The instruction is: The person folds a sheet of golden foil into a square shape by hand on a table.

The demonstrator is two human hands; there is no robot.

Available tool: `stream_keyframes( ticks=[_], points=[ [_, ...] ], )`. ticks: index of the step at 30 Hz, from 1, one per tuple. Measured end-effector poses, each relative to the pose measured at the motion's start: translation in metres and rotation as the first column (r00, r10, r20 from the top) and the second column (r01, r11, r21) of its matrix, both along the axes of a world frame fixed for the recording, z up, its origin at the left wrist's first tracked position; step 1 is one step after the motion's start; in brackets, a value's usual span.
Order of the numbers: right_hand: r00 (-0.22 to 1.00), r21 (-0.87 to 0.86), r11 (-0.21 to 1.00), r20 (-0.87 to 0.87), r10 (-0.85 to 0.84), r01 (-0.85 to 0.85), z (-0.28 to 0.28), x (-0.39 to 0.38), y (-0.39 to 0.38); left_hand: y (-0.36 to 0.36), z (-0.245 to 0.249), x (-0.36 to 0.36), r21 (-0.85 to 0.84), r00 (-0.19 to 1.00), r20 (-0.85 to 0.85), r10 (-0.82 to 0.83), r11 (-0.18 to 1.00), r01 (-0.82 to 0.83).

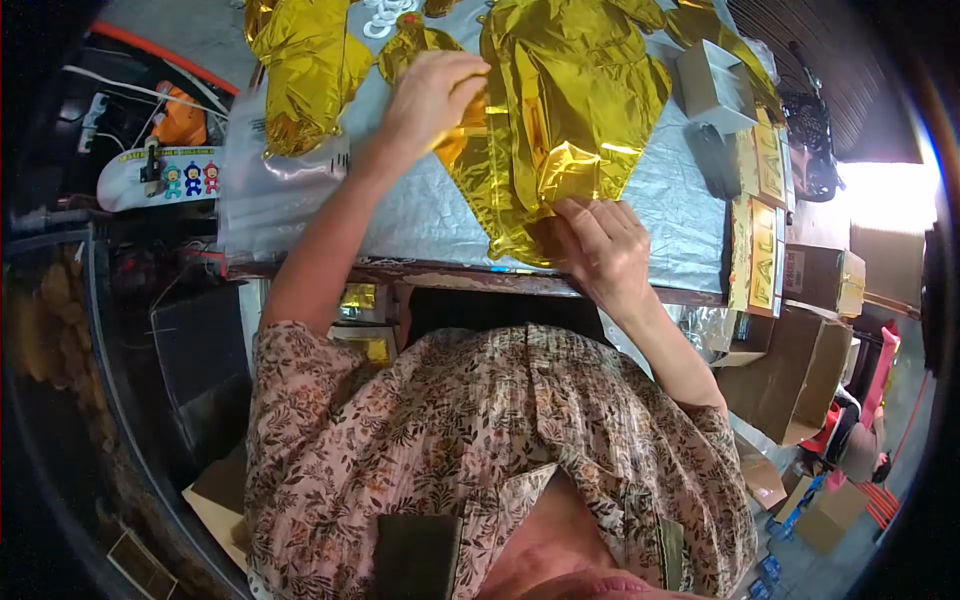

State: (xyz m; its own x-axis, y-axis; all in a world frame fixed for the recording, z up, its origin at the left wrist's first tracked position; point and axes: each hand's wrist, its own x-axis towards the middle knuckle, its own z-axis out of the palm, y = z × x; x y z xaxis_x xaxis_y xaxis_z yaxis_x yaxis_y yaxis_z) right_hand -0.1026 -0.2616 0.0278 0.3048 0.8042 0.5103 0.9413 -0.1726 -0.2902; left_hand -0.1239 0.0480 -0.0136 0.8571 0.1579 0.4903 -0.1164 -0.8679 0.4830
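A large, shiny gold foil piece [590, 95] with creases and folded edges lies on the silvery table cover. My left hand [435, 95] is at its upper left edge, fingers bent and thumb close to them, pinching the foil. Near the table's front edge, my right hand [605, 240] has its fingers curled on the lower end of the same foil; its fingertips are partly hidden. Another gold foil piece [305, 75] lies to the left, and a smaller one [415, 45] sits behind my left hand.
White rings [385, 15] lie at the back. On the right are a small white box [715, 85], a dark computer mouse [712, 160] and yellow-labelled boxes [765, 255]. Clear plastic [270, 210] covers the table's left part. Cardboard boxes [790, 375] stand to the right, below table height.
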Motion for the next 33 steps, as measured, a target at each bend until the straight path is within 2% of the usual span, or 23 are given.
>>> stream_keyframes(
  ticks=[2,5,9,11,12,14,15,17,18,20,21,23,24,25,27,33],
  points=[
    [1.000,0.009,1.000,-0.013,-0.002,0.002,-0.003,-0.006,0.004,-0.017,-0.001,-0.013,0.022,0.998,-0.061,-0.020,1.000,0.022],
    [0.998,0.016,0.998,-0.017,0.059,-0.058,-0.004,-0.018,0.013,-0.034,-0.010,-0.018,0.091,0.999,-0.011,0.040,0.995,-0.039],
    [0.999,-0.017,0.999,-0.009,0.040,-0.041,-0.007,-0.028,0.011,-0.038,-0.020,-0.010,0.130,0.997,-0.031,0.075,0.989,-0.071],
    [0.998,-0.132,0.990,-0.042,0.038,-0.044,-0.004,-0.030,0.007,-0.037,-0.020,-0.009,0.181,0.994,-0.084,0.072,0.982,-0.056],
    [0.998,-0.132,0.990,-0.038,0.040,-0.045,0.002,-0.029,0.007,-0.035,-0.022,-0.009,0.182,0.994,-0.081,0.074,0.982,-0.059],
    [0.990,-0.084,0.995,-0.134,0.039,-0.050,0.017,-0.026,0.004,-0.035,-0.025,-0.010,0.217,0.989,-0.137,0.061,0.976,-0.030],
    [0.948,-0.106,0.992,-0.318,0.027,-0.064,0.015,-0.019,-0.001,-0.034,-0.026,-0.010,0.214,0.989,-0.135,0.062,0.976,-0.032],
    [0.982,-0.023,1.000,-0.191,0.016,-0.021,0.021,-0.005,0.008,-0.034,-0.026,-0.010,0.227,0.987,-0.151,0.060,0.974,-0.025],
    [0.999,-0.125,0.992,-0.043,-0.031,0.026,0.018,0.005,0.010,-0.034,-0.027,-0.010,0.225,0.987,-0.150,0.058,0.974,-0.023],
    [0.985,-0.241,0.960,0.123,-0.117,0.144,-0.002,0.026,0.019,-0.034,-0.030,-0.009,0.246,0.993,-0.106,0.046,0.969,-0.019],
    [0.980,-0.300,0.938,0.151,-0.131,0.171,-0.014,0.037,0.021,-0.032,-0.033,-0.008,0.246,0.994,-0.104,0.046,0.969,-0.019],
    [0.971,-0.313,0.930,0.196,-0.135,0.193,-0.028,0.049,0.024,-0.025,-0.036,-0.005,0.172,1.000,0.017,0.022,0.985,-0.025],
    [0.961,-0.327,0.920,0.237,-0.143,0.217,-0.033,0.050,0.025,-0.021,-0.036,-0.003,0.173,1.000,0.017,0.026,0.985,-0.029],
    [0.962,-0.327,0.921,0.237,-0.139,0.213,-0.037,0.050,0.025,-0.017,-0.037,0.000,0.175,0.998,0.032,0.059,0.982,-0.063],
    [0.977,-0.364,0.909,0.129,-0.169,0.205,-0.042,0.052,0.024,-0.014,-0.036,0.000,0.165,0.994,0.046,0.099,0.981,-0.105],
    [0.981,-0.342,0.920,0.107,-0.163,0.190,-0.044,0.052,0.026,-0.013,-0.036,0.002,0.173,0.995,0.030,0.093,0.980,-0.097]
  ],
)
